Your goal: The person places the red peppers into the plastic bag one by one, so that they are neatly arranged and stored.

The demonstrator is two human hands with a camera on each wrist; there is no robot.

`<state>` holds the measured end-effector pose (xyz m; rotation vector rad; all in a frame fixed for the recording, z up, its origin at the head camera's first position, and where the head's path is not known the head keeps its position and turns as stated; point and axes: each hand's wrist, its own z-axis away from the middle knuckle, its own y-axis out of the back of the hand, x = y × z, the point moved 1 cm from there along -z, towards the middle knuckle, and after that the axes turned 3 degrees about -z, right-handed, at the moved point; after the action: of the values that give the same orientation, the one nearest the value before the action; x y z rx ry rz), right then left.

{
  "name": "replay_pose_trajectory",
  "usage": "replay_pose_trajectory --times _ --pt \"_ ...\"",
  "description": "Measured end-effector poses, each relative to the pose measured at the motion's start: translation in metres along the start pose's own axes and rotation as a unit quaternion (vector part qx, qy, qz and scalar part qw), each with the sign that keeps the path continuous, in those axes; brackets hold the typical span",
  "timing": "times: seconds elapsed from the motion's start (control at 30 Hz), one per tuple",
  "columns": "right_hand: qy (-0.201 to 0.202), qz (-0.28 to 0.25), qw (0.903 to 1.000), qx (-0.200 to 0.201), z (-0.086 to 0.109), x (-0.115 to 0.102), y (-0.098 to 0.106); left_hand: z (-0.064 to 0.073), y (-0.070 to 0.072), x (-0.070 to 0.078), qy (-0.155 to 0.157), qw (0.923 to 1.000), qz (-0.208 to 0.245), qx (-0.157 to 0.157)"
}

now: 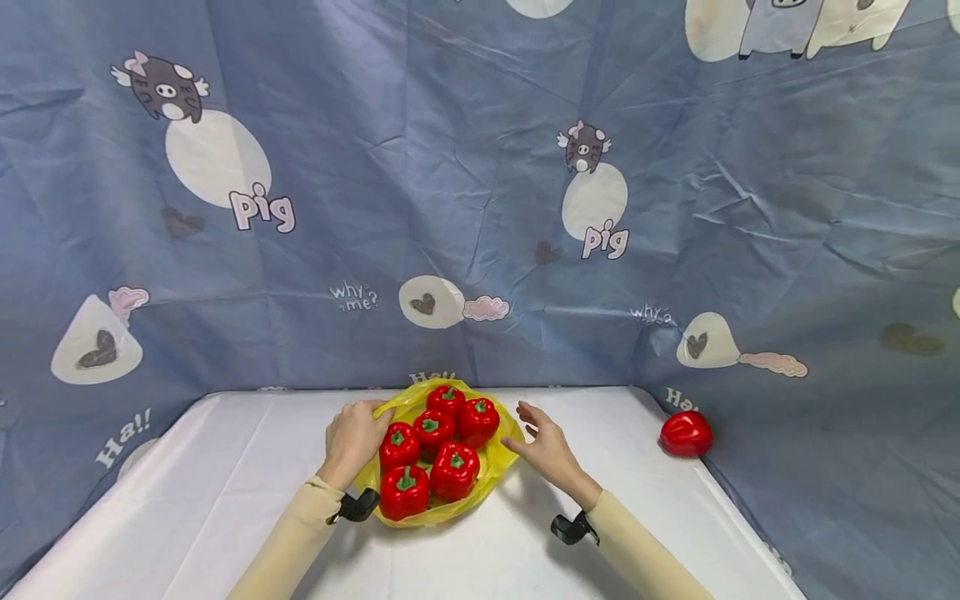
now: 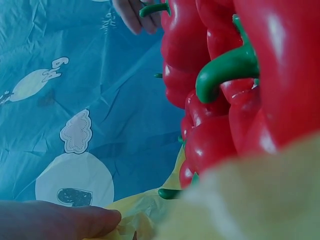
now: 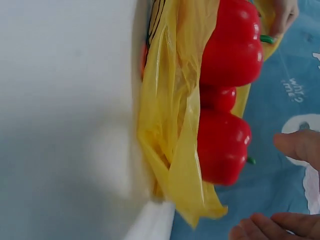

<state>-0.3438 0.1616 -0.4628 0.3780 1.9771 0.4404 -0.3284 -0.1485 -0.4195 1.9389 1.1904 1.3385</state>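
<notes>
Several red bell peppers with green stems sit in an open yellow plastic bag. My left hand pinches the bag's rim on its left side; in the left wrist view its thumb presses on the yellow film. Just off the bag's right edge is my right hand, holding nothing, its fingers spread and thumb toward the rim. The right wrist view shows the bag's wrinkled side standing around the peppers, with a gap between it and the right thumb.
A lone red pepper lies on its side at the table's right edge. The white cloth-covered table runs back to a blue printed curtain, which also hangs along both sides. Each wrist wears a black camera strap.
</notes>
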Motion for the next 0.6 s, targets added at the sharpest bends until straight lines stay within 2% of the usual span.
replay_pose_trajectory --times 0.27,0.6 --pt "-0.043 -0.011 0.9984 0.035 0.016 0.013 0.034 0.000 0.000 0.000 0.000 1.0000 -0.003 0.000" --pt "-0.094 0.012 0.9924 0.080 0.036 0.039 0.084 -0.001 -0.001 0.000 0.000 1.0000 -0.004 -0.002"
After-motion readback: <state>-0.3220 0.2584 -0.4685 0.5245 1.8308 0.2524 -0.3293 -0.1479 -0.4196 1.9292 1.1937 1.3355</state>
